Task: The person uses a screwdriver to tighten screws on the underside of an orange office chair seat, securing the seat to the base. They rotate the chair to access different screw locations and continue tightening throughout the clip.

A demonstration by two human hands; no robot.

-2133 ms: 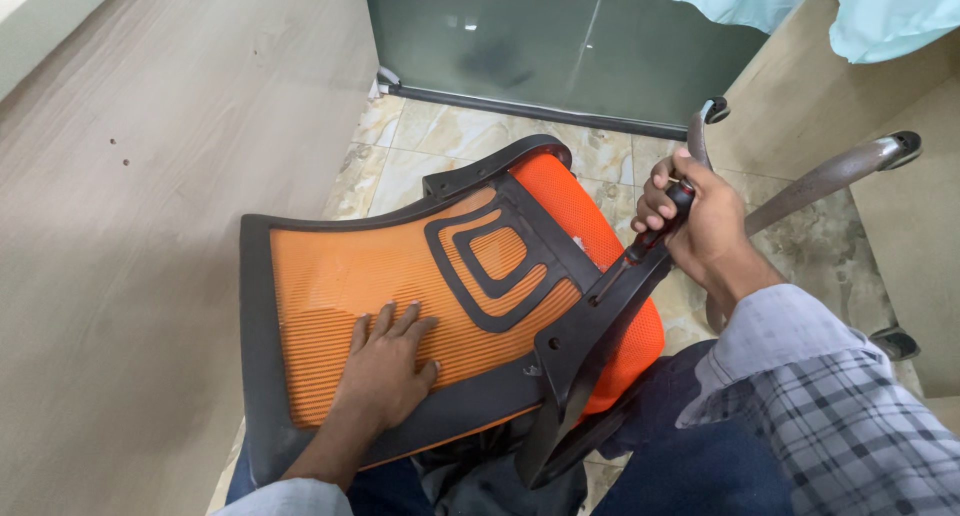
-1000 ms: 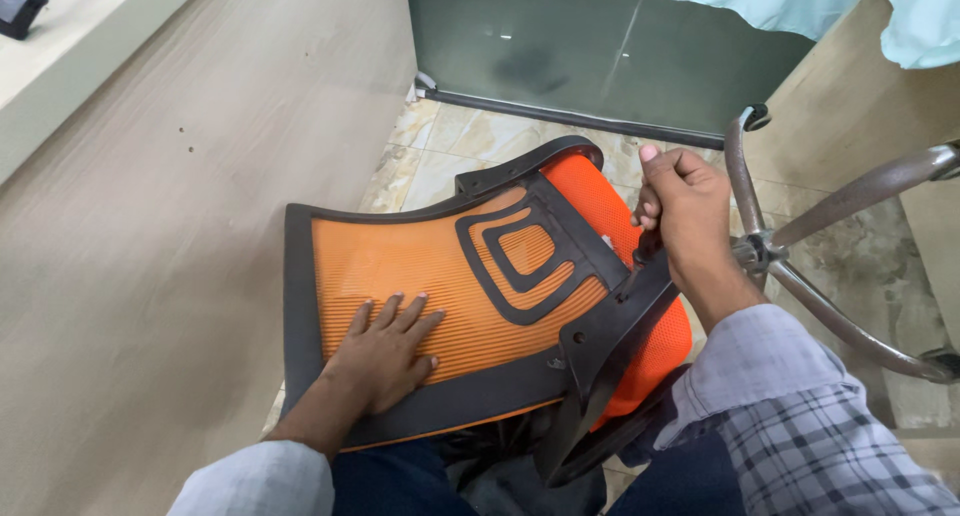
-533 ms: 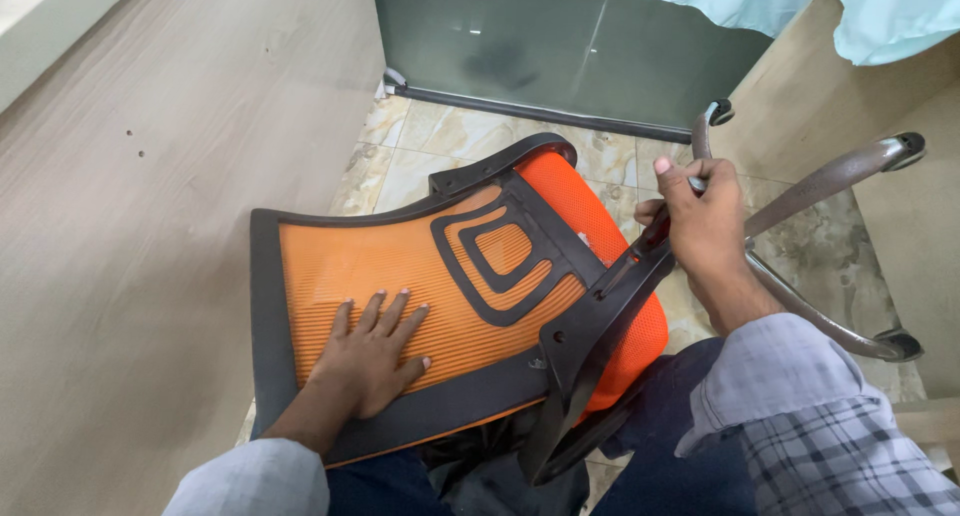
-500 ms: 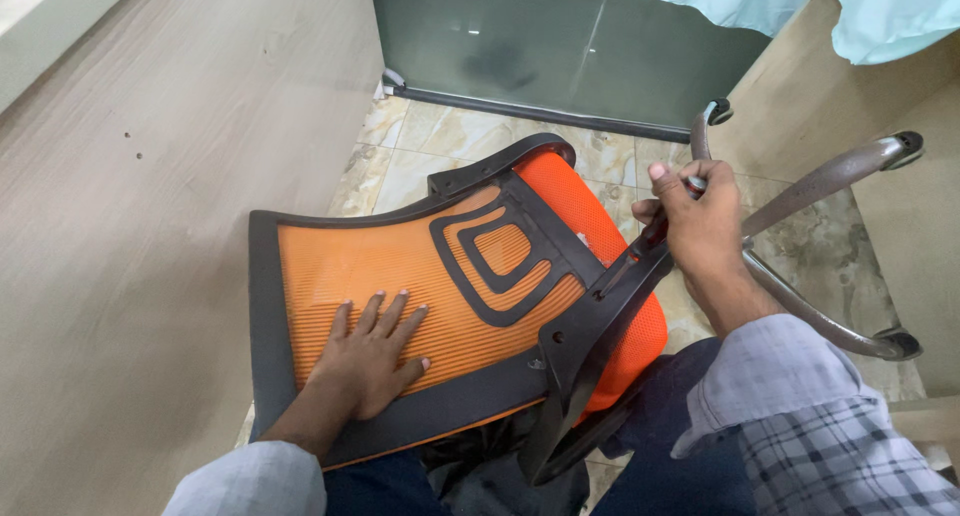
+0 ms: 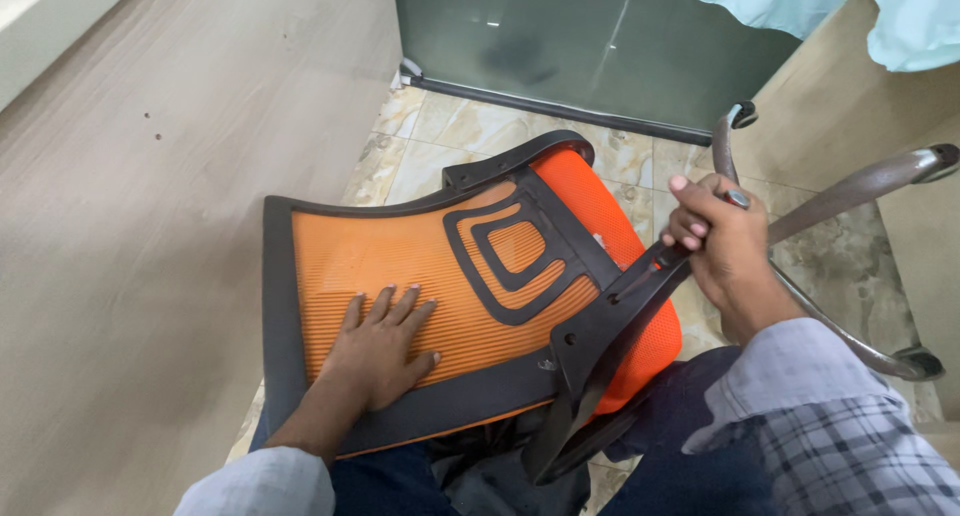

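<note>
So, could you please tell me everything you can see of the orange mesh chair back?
The orange mesh chair back lies tilted across the person's lap, above a tiled floor. Ribbed orange mesh fills a dark grey plastic frame, with a nested, looped grey lumbar piece at its middle. A black bracket arm crosses its right end. The left hand presses flat on the mesh; the right hand grips the bracket's upper end.

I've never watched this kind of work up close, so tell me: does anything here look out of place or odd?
Yes. The orange mesh chair back lies flat across the person's lap instead of standing upright, the left hand pressed flat on it. The right hand grips its black support bracket. A grey chair base lies tipped on the tiled floor.
</note>
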